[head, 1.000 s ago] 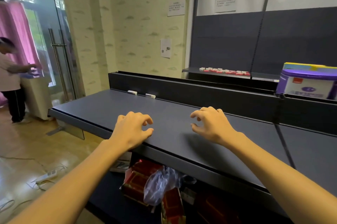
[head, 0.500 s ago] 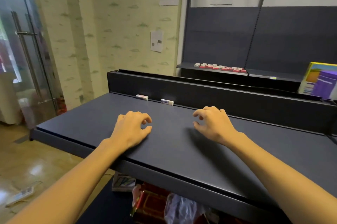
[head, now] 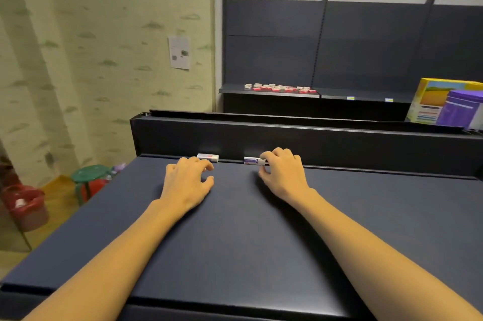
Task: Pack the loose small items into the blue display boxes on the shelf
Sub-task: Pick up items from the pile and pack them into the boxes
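Observation:
Two small loose items lie at the back of the dark shelf top (head: 235, 229), against its raised back panel. One is a white item with a red mark (head: 207, 157); the other is a white and purple item (head: 251, 160). My left hand (head: 188, 182) hovers just in front of the red-marked item with fingers loosely curled, holding nothing. The curled fingertips of my right hand (head: 283, 171) touch the right end of the purple item, which still lies on the shelf. A purple-blue box (head: 460, 111) stands at the far right, beside a yellow box (head: 431, 95).
Several more small red and white items (head: 279, 88) lie in a row on the far wall shelf. The raised back panel (head: 313, 142) blocks the way beyond the shelf top. On the floor to the left are a green stool (head: 90, 174) and a red bucket (head: 24, 205).
Both hands have moved forward from the middle of the shelf top to its back edge. The right hand now touches the purple item, and the left is close to the red-marked one.

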